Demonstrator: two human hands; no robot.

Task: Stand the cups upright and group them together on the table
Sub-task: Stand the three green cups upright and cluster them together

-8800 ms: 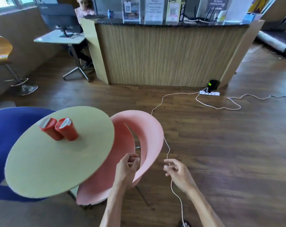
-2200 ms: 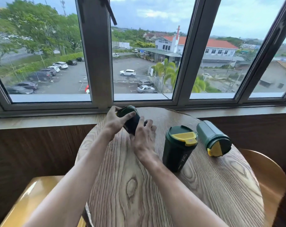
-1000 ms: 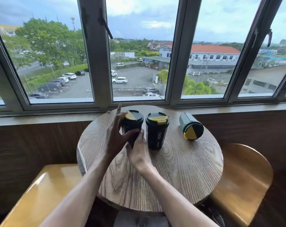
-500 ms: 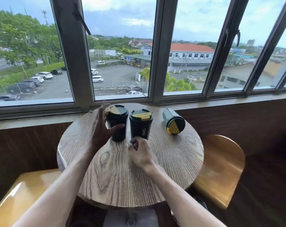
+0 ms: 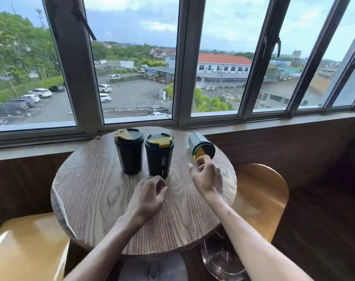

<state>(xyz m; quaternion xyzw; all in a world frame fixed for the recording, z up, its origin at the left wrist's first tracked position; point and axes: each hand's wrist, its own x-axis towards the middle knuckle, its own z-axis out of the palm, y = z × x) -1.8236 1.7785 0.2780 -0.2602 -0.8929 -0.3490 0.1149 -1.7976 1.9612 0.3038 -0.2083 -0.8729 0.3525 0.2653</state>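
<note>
On the round table [image 5: 95, 199], far side: left cup [image 5: 128, 152] upright, middle cup [image 5: 159, 156] upright just beside it, apparently apart. Left hand [image 5: 147, 196] loosely curled, empty, near the middle cup's base. Right hand [image 5: 207, 177] spread open, empty, fingertips at the yellow lid of the tipped cup [image 5: 201, 146]. Step in hand, likely: reaching for that last cup. Next: grasp, stand upright, slide leftward beside the pair.

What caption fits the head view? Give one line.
Two cups upright, third cup lying; right hand reaches for it.
</note>
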